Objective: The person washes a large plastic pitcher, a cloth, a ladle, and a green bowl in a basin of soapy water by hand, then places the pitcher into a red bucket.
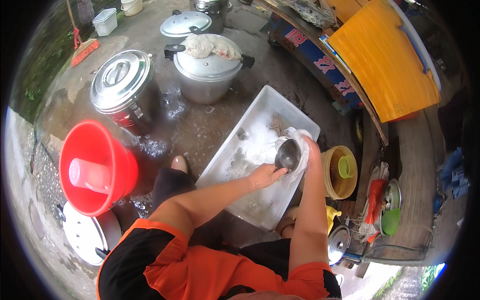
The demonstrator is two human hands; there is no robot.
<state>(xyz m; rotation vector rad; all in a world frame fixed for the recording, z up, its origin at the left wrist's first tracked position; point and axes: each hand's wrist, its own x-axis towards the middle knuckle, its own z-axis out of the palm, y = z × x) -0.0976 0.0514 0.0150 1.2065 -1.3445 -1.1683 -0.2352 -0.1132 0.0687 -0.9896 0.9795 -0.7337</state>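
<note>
Over a white rectangular tub of foamy water, both hands work on a small, dark-looking metal bowl. My left hand grips its near left edge, thumb along the rim. Wrapped against the bowl's right side is a wet, soapy white cloth, pressed there by my right hand. Suds cover much of the water and hide most of what lies in it. The bowl is tilted, its hollow facing me.
Left of the tub stand a red bucket holding a pink container and a lidded steel pot. A pressure cooker with a rag on its lid stands beyond. At right are a yellowish bucket and a wooden bench.
</note>
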